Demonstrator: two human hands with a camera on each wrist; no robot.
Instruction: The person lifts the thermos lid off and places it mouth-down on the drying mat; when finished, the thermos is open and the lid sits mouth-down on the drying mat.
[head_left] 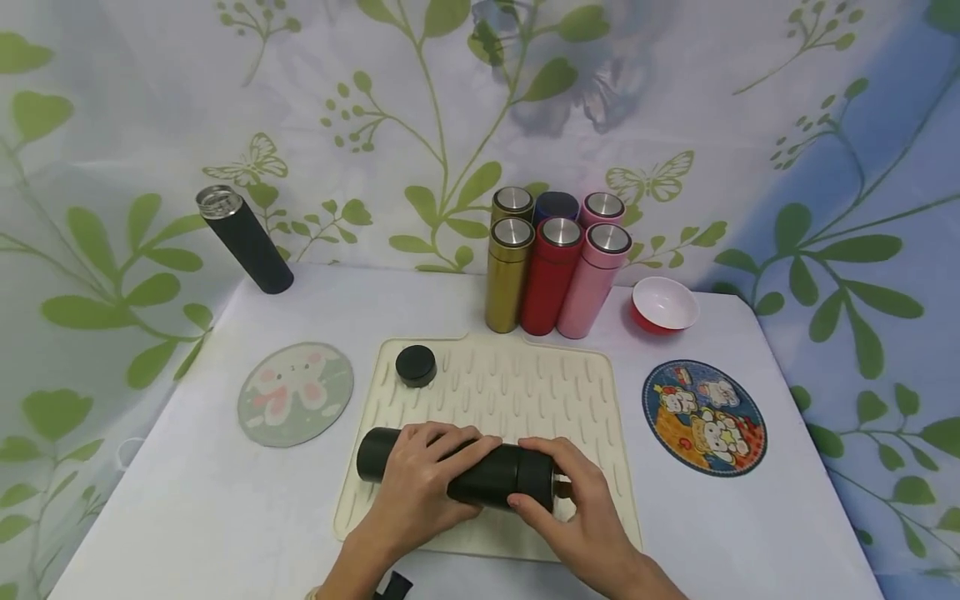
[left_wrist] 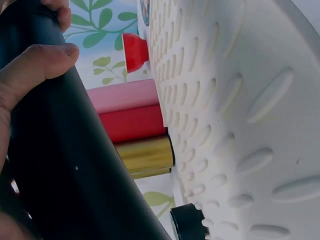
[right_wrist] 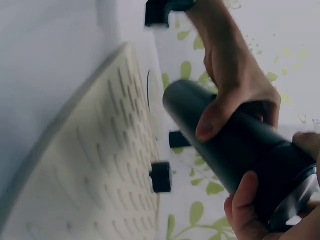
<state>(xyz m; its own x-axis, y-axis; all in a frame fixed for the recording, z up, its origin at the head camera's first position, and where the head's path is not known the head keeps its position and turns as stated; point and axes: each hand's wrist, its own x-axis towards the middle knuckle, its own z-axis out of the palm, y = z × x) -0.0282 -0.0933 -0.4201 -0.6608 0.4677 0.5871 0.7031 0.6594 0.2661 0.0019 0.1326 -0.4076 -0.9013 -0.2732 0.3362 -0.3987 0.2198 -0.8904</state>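
A black thermos bottle [head_left: 491, 479] lies sideways in both hands, above the cream ribbed mat [head_left: 525, 387]. My left hand [head_left: 420, 479] grips the middle of its body, thumb underneath and fingers over the top. At the right end, my right hand [head_left: 581, 512] holds the lid part between thumb and fingers. Shiny metal shows at the lid end [right_wrist: 300, 200] in the right wrist view. A separate black cap [head_left: 416, 365] rests on the mat's back left part. Farther back on the left stands a lidless black bottle [head_left: 247, 242] with a steel mouth.
Several thermos bottles stand grouped behind the mat, among them a gold one [head_left: 506, 279], a red one [head_left: 551, 279] and a pink one [head_left: 592, 283]. A red and white bowl [head_left: 665, 307] is to their right. Round placemats flank the mat, grey-green [head_left: 296, 393] left and blue-orange [head_left: 705, 417] right.
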